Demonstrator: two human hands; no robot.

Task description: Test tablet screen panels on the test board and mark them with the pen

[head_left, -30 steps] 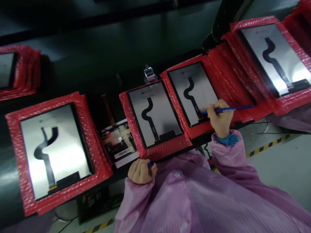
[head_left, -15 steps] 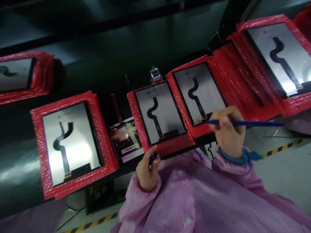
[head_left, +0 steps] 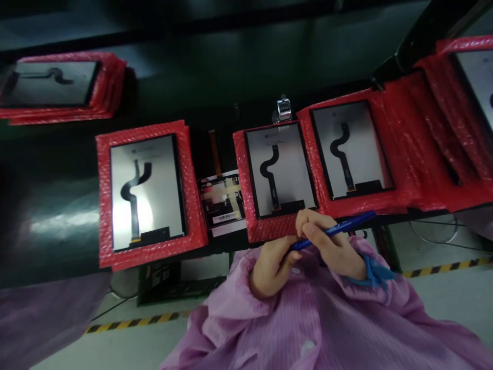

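My right hand (head_left: 333,246) is closed around a blue pen (head_left: 354,221), which slants up to the right past the fingers. Closed on the blue pen cap (head_left: 300,245) at the pen's lower end is my left hand (head_left: 271,267), so the two hands almost touch. Just beyond them lies a display panel (head_left: 287,180) with a dark curved flex cable, resting on a red bubble-wrap bag (head_left: 265,229). A second display panel (head_left: 364,159) on red wrap lies to its right. Whether the cap is fully on the pen cannot be made out.
To the left, another panel (head_left: 162,154) tops a stack of red bags (head_left: 196,226). A taped part with a label (head_left: 223,203) sits between. A metal tally counter (head_left: 284,109) stands behind. More red bags (head_left: 423,149) lie right, and another stack (head_left: 111,92) far left.
My right hand has come left and down with the pen, away from the right panel. My left hand has moved right with the cap, bringing it to the pen's end. The view has shifted.
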